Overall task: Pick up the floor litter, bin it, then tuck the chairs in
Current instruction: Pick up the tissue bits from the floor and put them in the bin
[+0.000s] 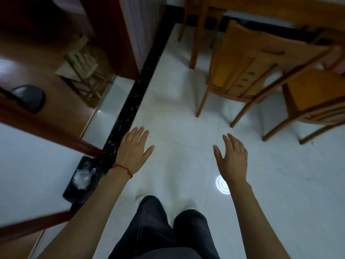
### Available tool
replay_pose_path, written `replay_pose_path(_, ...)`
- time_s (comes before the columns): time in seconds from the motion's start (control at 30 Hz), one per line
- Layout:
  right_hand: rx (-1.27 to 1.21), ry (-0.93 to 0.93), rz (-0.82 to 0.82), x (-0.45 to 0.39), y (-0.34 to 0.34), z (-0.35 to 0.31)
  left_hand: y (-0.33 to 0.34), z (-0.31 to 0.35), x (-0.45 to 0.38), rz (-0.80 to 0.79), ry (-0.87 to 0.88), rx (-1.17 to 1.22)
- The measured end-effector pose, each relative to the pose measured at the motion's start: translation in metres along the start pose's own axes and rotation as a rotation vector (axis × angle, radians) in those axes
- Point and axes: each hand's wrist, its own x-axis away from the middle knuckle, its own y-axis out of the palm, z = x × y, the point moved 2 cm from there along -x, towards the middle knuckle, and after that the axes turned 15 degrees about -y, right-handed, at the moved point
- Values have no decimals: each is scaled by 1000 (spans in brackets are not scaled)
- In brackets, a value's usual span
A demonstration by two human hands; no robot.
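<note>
The black bin [74,186] stands on the floor just left of the left forearm, below the left hand [133,152], with crumpled clear plastic [82,177] inside it. Both hands are empty, with fingers spread, held over the white tile floor [177,118]; the right hand [233,159] is well apart from the left. Two wooden chairs are beyond the right hand: the nearer chair [242,71] ahead of it, the second chair [313,94] further right, beside a wooden table [280,8]. A red string [123,168] circles the left wrist.
</note>
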Motion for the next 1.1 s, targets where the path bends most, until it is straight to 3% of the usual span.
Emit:
replay_pose_path(0.4, 16, 575, 249, 171, -85, 154, 66, 259, 15, -52, 676, -106)
replay_pose_path(0.8, 69, 1227, 486, 302, -111, 202, 132, 461, 63, -218, 1324, -198)
replay_pose_path(1.1, 98, 1501, 631, 374, -123, 244, 190, 570, 121, -292, 1588, -265)
